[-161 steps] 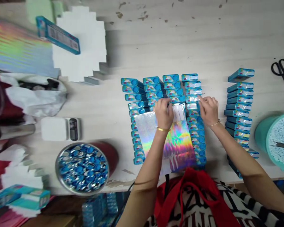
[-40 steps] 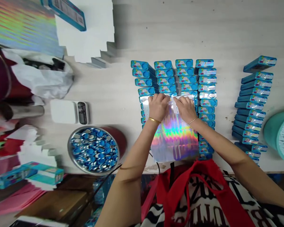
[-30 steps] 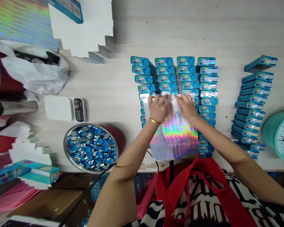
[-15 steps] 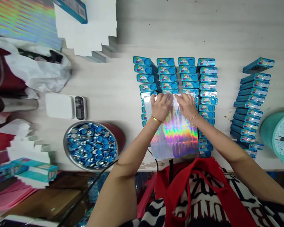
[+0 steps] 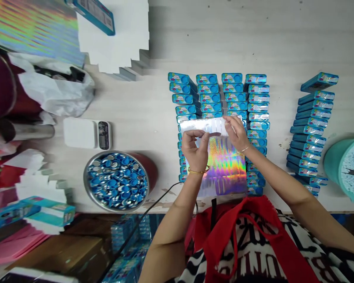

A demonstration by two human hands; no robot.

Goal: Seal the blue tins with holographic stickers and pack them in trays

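A shiny rainbow holographic sheet [image 5: 225,165] lies over the middle rows of small blue boxes, in front of my body. Along its far edge runs a silvery-white band [image 5: 196,125] with pale strips towards the right. My left hand [image 5: 195,149] is over the left part of the sheet, thumb and fingertips brought together in a pinch below the band; whatever is between them is too small to make out. At the band's right part, my right hand [image 5: 236,133] has its thumb and fingers closed on the sheet's far edge.
Columns of blue boxes [image 5: 206,78] stand around the sheet, with another row [image 5: 314,116] further right. A metal pot [image 5: 87,184] of blue-and-silver caps and a white scale [image 5: 79,133] are left. A turquoise bucket [image 5: 332,169] of pale pellets is at the right edge.
My left hand has drawn back towards me, its fingers curling from the sheet's far edge into a pinch. My right hand stays at that edge, slightly shifted, and the view has shifted a little.
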